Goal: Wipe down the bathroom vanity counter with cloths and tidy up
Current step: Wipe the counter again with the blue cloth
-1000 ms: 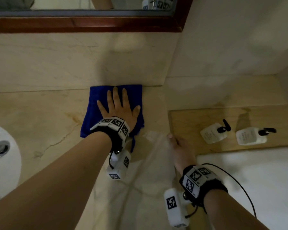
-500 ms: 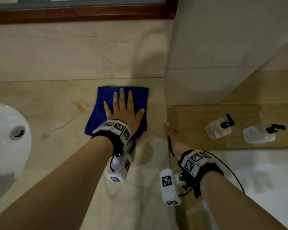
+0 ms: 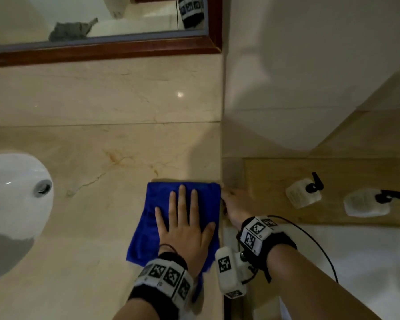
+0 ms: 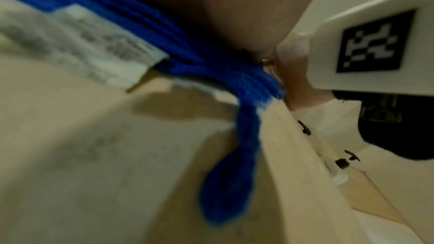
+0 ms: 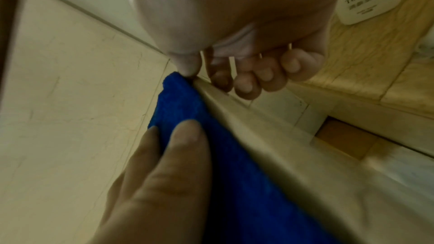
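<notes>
Blue cloth (image 3: 183, 218) lies folded on the marble worktop (image 3: 90, 204), right edge flush w/ the worktop's right-hand rim, long axis running toward the back wall. Left hand (image 3: 185, 227) lies flat on top, fingers straight & spread, pressing, so it's the working grip. Right hand (image 3: 234, 207) sits just beside the cloth's far right corner, fingers loosely curled over the rim, thumb tip touching the cloth; no clamp evident. Sink (image 3: 14, 204) is well apart to the left. Cloth's near end is hidden under the wrist; left wrist view is blurred.
</notes>
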A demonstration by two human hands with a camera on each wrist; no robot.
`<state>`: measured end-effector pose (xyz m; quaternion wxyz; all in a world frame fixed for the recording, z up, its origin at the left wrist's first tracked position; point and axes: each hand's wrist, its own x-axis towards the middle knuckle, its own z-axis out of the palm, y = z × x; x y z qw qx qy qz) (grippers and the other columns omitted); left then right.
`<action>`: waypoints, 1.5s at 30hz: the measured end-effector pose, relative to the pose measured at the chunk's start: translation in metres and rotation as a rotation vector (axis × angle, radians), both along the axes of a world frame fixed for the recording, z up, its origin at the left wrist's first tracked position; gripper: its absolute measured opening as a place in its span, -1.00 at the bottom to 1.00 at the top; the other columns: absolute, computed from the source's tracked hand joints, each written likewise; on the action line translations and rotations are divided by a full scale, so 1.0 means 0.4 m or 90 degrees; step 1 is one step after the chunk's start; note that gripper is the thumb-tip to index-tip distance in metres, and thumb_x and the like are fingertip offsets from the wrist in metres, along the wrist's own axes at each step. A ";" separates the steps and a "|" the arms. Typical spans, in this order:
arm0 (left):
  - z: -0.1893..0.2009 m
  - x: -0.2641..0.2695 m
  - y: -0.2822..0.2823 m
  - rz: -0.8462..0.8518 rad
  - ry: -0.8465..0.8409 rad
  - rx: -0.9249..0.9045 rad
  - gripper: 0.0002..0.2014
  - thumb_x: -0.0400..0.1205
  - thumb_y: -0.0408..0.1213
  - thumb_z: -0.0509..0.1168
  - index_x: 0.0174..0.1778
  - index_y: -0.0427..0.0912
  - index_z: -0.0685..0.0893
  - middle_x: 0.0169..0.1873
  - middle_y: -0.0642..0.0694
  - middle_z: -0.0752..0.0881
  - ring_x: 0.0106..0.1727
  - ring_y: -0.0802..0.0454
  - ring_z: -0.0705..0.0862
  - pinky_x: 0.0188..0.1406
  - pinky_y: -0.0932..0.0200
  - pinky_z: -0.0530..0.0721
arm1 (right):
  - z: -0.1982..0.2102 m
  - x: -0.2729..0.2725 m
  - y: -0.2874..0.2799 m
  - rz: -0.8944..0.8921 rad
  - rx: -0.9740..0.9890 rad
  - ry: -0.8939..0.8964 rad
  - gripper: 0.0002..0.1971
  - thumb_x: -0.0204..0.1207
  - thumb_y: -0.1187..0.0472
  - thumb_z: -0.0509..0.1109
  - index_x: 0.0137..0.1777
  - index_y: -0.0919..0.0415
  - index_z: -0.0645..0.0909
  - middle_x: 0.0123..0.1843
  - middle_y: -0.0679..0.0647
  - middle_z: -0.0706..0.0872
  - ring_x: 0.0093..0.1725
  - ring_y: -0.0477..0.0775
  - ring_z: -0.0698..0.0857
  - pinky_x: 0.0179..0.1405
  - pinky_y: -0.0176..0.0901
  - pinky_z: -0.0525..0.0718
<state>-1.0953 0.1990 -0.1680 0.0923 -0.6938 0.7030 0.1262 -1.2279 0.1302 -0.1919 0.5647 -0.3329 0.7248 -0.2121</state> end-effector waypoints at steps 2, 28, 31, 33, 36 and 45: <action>-0.005 -0.001 -0.001 -0.006 -0.014 0.003 -0.25 0.62 0.25 -0.07 0.66 -0.12 0.19 0.66 -0.17 0.17 0.65 -0.16 0.11 0.46 -0.40 0.04 | 0.001 0.001 -0.002 -0.020 0.009 -0.029 -0.54 0.47 -0.13 0.25 -0.62 0.03 0.48 -0.46 0.06 0.55 -0.35 0.13 0.52 -0.22 0.02 0.45; 0.005 -0.082 -0.433 -0.031 0.061 -0.035 -0.30 0.70 0.21 -0.17 0.68 0.01 -0.27 0.68 -0.05 -0.27 0.68 -0.10 -0.28 0.56 -0.37 -0.32 | 0.019 0.020 0.023 -0.102 0.003 0.048 -0.21 0.56 -0.32 0.16 0.29 0.51 0.57 0.20 0.37 0.69 0.17 0.36 0.66 0.34 0.15 0.54; 0.001 -0.079 -0.429 -0.041 0.065 -0.051 -0.29 0.70 0.22 -0.16 0.69 -0.01 -0.26 0.68 -0.07 -0.26 0.68 -0.12 -0.26 0.55 -0.37 -0.30 | 0.023 0.028 0.024 -0.106 -0.002 0.031 -0.19 0.54 -0.35 0.16 0.22 0.52 0.62 0.07 0.33 0.76 0.12 0.39 0.70 0.25 0.19 0.59; 0.000 -0.076 -0.428 -0.054 0.062 -0.050 -0.28 0.70 0.23 -0.18 0.69 -0.02 -0.26 0.68 -0.08 -0.26 0.68 -0.13 -0.26 0.55 -0.38 -0.30 | 0.024 0.026 0.025 -0.090 -0.020 0.022 -0.20 0.51 -0.39 0.15 -0.15 0.48 0.71 -0.27 0.20 0.74 -0.12 0.34 0.75 0.03 0.16 0.66; -0.001 -0.063 -0.422 -0.081 0.059 -0.048 -0.28 0.69 0.24 -0.21 0.68 -0.03 -0.28 0.68 -0.09 -0.28 0.68 -0.13 -0.28 0.56 -0.37 -0.31 | 0.036 0.028 0.035 -0.084 -0.055 0.066 -0.30 0.57 -0.32 0.14 -0.69 0.13 0.33 -0.71 -0.11 0.43 -0.54 0.02 0.46 -0.38 -0.10 0.40; -0.001 -0.019 -0.304 -0.136 0.051 -0.060 -0.31 0.70 0.22 -0.24 0.67 0.01 -0.31 0.68 -0.05 -0.30 0.68 -0.10 -0.27 0.59 -0.33 -0.29 | 0.088 0.039 0.076 0.105 -0.045 0.268 -0.50 0.71 -0.20 -0.09 -0.42 -0.02 0.31 -0.43 -0.03 0.38 -0.45 -0.13 0.32 -0.34 -0.17 0.36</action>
